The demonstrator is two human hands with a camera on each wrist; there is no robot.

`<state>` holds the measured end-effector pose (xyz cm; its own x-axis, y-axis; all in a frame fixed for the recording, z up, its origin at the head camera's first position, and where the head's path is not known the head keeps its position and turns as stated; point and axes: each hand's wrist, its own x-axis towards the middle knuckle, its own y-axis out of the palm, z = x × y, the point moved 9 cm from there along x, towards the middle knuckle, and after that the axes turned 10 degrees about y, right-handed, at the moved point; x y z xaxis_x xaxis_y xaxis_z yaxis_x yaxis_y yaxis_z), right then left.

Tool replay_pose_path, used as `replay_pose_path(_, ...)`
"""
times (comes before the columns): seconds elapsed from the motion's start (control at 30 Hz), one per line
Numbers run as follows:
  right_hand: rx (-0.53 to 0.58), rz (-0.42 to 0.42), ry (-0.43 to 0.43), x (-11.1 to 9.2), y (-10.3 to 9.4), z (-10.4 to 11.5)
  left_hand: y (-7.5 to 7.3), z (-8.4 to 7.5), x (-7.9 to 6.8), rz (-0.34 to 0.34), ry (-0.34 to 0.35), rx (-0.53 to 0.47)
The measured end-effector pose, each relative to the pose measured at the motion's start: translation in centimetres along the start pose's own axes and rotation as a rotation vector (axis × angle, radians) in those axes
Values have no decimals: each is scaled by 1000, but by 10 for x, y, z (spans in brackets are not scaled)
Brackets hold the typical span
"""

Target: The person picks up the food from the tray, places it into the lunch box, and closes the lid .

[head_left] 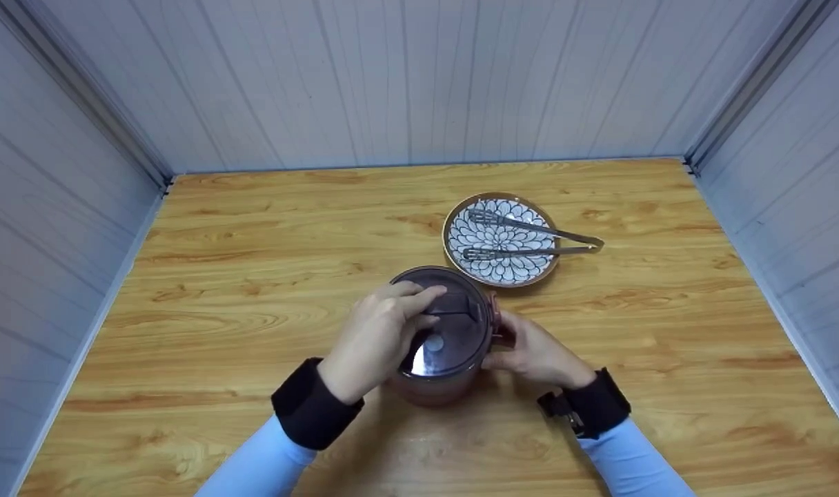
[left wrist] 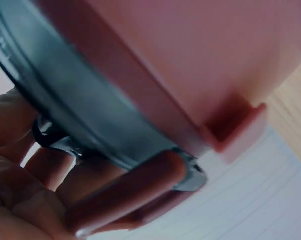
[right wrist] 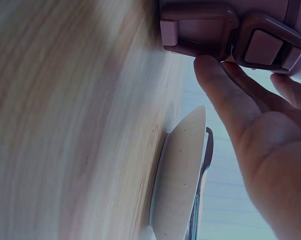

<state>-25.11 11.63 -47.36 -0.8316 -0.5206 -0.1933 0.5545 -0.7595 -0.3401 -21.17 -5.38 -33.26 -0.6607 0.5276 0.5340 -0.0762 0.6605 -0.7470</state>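
Observation:
A pinkish-red canister [head_left: 431, 395] stands upright with a dark see-through lid [head_left: 457, 348] on top. My left hand [head_left: 381, 331] lies over the lid, its fingers curled about the small black lid handle [left wrist: 53, 137]. In the left wrist view, a red clasp loop [left wrist: 133, 192] swings out from the lid, apart from the red catch [left wrist: 238, 130] on the canister wall. On the opposite side, my right hand [head_left: 540, 348] reaches out with fairly straight fingers. Its fingertips [right wrist: 206, 64] touch beside the clasp [right wrist: 265, 45], which lies over its catch.
Behind the canister, to the right, sits a brown-rimmed plate [head_left: 454, 252] with a petal pattern. Dark metal tongs [head_left: 530, 224] lie across it, their joined end overhanging the rim. Pale panel walls [head_left: 406, 83] bound the wooden table [head_left: 268, 304] at the back and sides.

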Motion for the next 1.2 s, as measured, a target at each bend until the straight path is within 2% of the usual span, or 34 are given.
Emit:
replay_pose_path(0.17,-10,-9,7,0,-1,0,-4,4,-11,38,-43,-14)
replay_pose_path(0.37,11,0,0,-1,-1,1,-17,21,-35,-11,-157,-25)
replay_pose_path(0.57,9,-2,-6,0,-1,0,-3,43,-63,18,-327,-66)
replay_pose_path(0.7,6,-3,-17,1,0,0,13,54,-79,-25,-431,-226)
replay_pose_path(0.87,-7,-8,-16,1,0,1,35,66,-91,-177,-526,-571)
replay_pose_path(0.93,-7,-5,-15,1,0,1,42,69,-93,-237,-539,-664)
replay_pose_path(1.0,-8,-4,-14,1,0,1,47,71,-95,-274,-552,-720)
replay_pose_path(1.2,-26,-7,12,0,-2,-2,57,74,-98,-323,-593,-764)
